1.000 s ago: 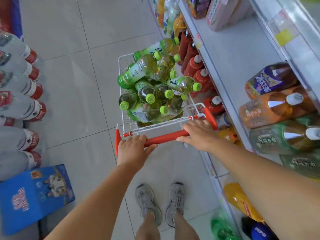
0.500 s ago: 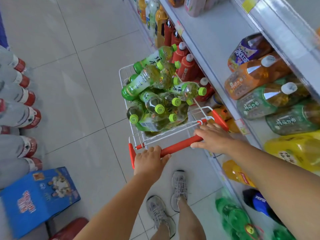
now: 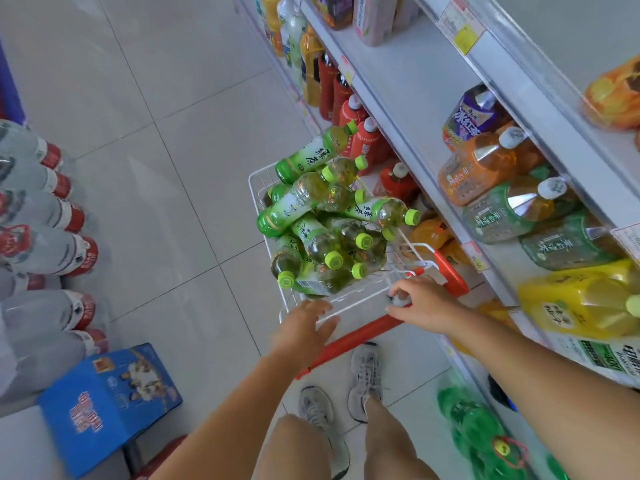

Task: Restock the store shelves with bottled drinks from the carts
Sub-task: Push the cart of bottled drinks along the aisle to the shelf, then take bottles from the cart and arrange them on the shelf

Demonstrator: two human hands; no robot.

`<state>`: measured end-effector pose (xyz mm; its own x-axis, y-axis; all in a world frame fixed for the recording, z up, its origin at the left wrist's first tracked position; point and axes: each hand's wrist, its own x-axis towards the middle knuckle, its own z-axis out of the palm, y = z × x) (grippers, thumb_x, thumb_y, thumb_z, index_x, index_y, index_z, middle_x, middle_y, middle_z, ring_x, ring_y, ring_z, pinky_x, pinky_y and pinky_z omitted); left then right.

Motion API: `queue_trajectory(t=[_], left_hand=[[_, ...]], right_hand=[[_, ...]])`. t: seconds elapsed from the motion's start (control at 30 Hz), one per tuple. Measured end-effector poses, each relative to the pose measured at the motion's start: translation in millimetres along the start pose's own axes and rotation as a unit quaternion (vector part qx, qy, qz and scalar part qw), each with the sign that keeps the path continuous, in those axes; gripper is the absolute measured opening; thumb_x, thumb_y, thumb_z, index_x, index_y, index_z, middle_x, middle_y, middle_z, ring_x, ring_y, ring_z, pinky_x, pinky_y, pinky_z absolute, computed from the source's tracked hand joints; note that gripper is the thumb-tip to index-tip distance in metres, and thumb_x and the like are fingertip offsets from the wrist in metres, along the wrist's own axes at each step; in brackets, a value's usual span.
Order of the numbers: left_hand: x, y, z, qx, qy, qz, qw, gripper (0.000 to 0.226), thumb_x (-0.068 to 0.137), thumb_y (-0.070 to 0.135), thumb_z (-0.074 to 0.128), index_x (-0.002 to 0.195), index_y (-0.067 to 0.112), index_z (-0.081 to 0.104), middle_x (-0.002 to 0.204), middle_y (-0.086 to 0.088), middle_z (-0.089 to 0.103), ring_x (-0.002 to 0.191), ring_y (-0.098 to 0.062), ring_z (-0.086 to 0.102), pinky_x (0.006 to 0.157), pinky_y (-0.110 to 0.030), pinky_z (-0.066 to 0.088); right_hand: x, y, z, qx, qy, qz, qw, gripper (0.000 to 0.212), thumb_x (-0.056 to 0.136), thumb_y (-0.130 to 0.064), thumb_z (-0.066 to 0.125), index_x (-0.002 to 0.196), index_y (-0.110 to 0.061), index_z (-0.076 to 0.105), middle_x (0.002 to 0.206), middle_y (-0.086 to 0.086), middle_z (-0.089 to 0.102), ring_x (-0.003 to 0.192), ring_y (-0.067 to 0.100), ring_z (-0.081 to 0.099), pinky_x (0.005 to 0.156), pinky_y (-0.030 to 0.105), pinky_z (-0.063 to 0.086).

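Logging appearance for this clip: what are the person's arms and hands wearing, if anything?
Nothing shows on them. The left hand and right hand are bare: no gloves, rings or watch visible. The left forearm and right forearm are bare up to the frame edge; no sleeve in view.

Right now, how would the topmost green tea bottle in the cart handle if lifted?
The top green tea bottle looks full, so probably hefty. It lies tilted on a loose pile above the cart rim; neighbours may roll when it leaves.
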<state>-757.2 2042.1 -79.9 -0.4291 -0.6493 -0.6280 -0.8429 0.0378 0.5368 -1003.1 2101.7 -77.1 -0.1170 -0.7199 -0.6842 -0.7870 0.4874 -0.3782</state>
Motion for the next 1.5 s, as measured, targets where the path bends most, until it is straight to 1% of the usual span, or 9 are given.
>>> queue_trajectory(t=[0.17,0.4,0.7,0.87,1.0,1.13,1.27,1.4,1.5], left_hand=[[22,-5,-68,-0.056,0.086,0.018,0.995,0.027,0.096,0.029,0.059,0.121,0.02,0.062,0.116,0.004,0.062,0.094,-0.01,0.06,0.082,-0.023,0.046],[96,-34,-163,-0.02,0.06,0.058,0.996,0.033,0.093,0.031,0.063,0.125,0.021,0.06,0.123,0.002,0.059,0.096,-0.01,0.059,0.081,-0.023,0.042],[178,-37,-227,0.096,-0.074,0.135,0.983,0.054,0.088,0.042,0.067,0.137,0.035,0.047,0.133,0.01,0.058,0.117,-0.01,0.057,0.099,-0.029,0.046],[204,-23,-226,0.127,-0.145,0.145,0.97,0.063,0.088,0.039,0.069,0.143,0.034,0.04,0.14,0.007,0.051,0.119,-0.01,0.056,0.092,-0.02,0.038],[220,-21,-228,0.138,-0.173,0.139,0.965,0.067,0.086,0.039,0.072,0.144,0.034,0.039,0.142,0.007,0.049,0.119,-0.008,0.054,0.093,-0.02,0.038],[234,-15,-232,0.169,-0.201,0.145,0.954,0.077,0.082,0.04,0.076,0.147,0.034,0.035,0.147,0.01,0.044,0.122,-0.008,0.052,0.098,-0.024,0.04],[240,2,-237,0.14,-0.257,0.143,0.945,0.09,0.071,0.038,0.085,0.146,0.031,0.037,0.144,0.009,0.048,0.123,-0.013,0.051,0.107,-0.035,0.041],[249,23,-244,0.097,-0.278,0.144,0.945,0.075,0.07,0.02,0.087,0.135,0.026,0.049,0.11,0.018,0.061,0.107,-0.009,0.058,0.085,-0.016,0.044],[264,27,-253,0.113,-0.285,0.136,0.942,0.063,0.068,0.019,0.087,0.122,0.029,0.055,0.098,0.016,0.066,0.095,-0.011,0.065,0.08,-0.023,0.049]], right_hand=[[11,-52,-11,0.17,0.131,0.04,0.976,0.022,0.093,-0.033,0.054,0.113,-0.024,0.057,0.106,-0.006,0.057,0.1,0.011,0.054,0.08,0.031,0.044],[65,-139,-35,0.231,0.251,0.081,0.937,0.024,0.093,-0.031,0.056,0.114,-0.02,0.058,0.103,-0.003,0.054,0.093,0.016,0.057,0.079,0.031,0.049],[130,-212,-33,0.469,0.228,0.219,0.825,0.082,0.085,-0.045,0.067,0.148,-0.016,0.024,0.127,0.008,0.054,0.112,0.022,0.055,0.092,0.036,0.045],[164,-225,-30,0.571,0.233,0.248,0.747,0.104,0.077,-0.042,0.077,0.152,-0.021,0.007,0.153,0.013,0.032,0.135,0.031,0.039,0.104,0.042,0.037],[170,-228,-43,0.567,0.252,0.265,0.738,0.095,0.078,-0.034,0.078,0.146,-0.012,0.015,0.14,0.014,0.045,0.112,0.025,0.051,0.082,0.027,0.038],[159,-219,-55,0.57,0.227,0.215,0.76,0.08,0.077,-0.023,0.08,0.137,-0.02,0.027,0.104,-0.012,0.047,0.082,0.004,0.047,0.071,0.009,0.038],[155,-215,-67,0.601,0.202,0.172,0.754,0.092,0.062,-0.032,0.089,0.136,-0.031,0.034,0.115,-0.01,0.063,0.103,0.009,0.064,0.094,0.03,0.048],[146,-225,-87,0.66,0.194,0.112,0.717,0.067,0.074,-0.013,0.081,0.123,-0.036,0.042,0.107,-0.018,0.062,0.091,-0.008,0.065,0.073,0.011,0.049],[129,-227,-79,0.62,0.298,0.194,0.699,0.045,0.083,-0.034,0.072,0.122,-0.041,0.051,0.116,-0.021,0.058,0.106,-0.004,0.057,0.085,0.014,0.045]])
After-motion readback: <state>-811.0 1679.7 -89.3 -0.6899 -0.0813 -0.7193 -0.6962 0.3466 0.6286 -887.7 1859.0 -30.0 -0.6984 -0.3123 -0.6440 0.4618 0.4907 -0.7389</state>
